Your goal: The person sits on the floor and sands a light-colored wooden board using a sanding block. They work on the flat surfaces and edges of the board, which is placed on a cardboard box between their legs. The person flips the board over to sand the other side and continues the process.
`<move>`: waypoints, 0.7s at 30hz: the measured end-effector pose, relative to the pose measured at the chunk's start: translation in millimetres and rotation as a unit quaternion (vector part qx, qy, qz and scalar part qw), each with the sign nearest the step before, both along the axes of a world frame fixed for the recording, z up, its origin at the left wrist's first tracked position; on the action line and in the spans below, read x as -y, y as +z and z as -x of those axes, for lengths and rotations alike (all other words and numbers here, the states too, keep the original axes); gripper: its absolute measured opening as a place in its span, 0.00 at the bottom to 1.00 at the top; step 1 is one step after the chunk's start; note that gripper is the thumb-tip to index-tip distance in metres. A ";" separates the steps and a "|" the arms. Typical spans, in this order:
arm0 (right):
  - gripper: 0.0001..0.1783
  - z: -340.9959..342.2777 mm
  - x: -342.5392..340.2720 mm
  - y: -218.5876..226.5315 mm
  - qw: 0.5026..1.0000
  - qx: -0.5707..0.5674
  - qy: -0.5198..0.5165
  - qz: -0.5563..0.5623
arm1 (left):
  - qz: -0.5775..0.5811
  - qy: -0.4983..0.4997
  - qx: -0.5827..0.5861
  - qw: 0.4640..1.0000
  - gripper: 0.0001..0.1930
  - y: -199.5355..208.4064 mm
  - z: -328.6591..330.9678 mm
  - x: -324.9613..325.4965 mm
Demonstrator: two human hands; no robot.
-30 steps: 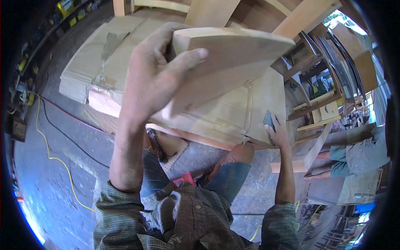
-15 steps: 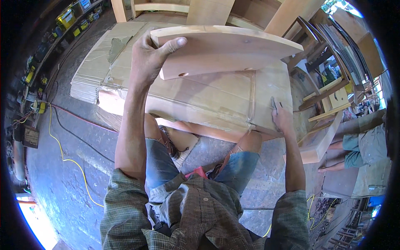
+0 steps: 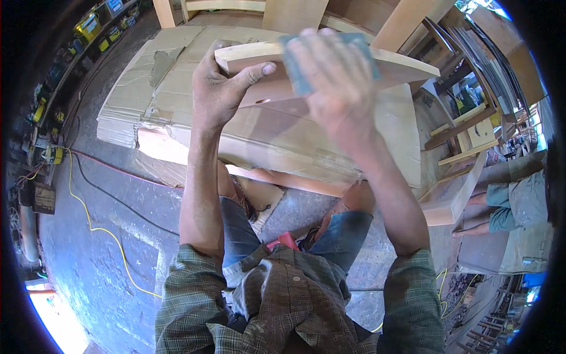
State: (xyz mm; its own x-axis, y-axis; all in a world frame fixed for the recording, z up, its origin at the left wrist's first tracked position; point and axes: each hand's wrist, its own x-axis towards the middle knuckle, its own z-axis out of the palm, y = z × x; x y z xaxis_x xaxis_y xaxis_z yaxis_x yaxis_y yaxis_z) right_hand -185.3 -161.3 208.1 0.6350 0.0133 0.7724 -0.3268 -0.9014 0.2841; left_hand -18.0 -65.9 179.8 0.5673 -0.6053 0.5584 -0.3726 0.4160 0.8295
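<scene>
While left hand (image 3: 218, 94) grips left end of curved wooden board (image 3: 277, 84), right hand (image 3: 334, 79), nearly flat, holds blue-green sheet (image 3: 293, 66) across board's middle; long axis left-right.

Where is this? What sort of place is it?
Probably a woodworking shop. The left hand holds a curved wooden board, the right hand presses a green sheet, maybe sandpaper, on it, and flat panels are stacked at the right.
</scene>
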 end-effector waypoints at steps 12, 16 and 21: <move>0.24 55.9 58.8 7.3 0.983 0.015 -0.017 -0.185 | 0.083 -0.028 -0.030 0.996 0.19 -13.6 19.7 13.6; 0.26 39.5 20.0 -1.0 0.994 -0.022 -0.058 -0.093 | 0.098 -0.011 -0.006 0.995 0.18 -23.4 24.9 16.4; 0.27 3.6 -30.1 -16.7 0.998 -0.066 0.022 0.007 | 0.115 -0.040 -0.047 0.991 0.17 -26.5 10.3 19.3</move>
State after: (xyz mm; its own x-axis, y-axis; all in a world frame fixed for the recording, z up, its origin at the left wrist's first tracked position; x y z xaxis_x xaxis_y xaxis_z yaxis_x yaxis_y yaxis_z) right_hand -188.9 -131.2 191.4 0.7299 0.0530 0.6815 -0.2465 -0.9095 0.3347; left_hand -28.3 -85.2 153.3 0.5789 -0.5123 0.6343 -0.2567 0.6238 0.7382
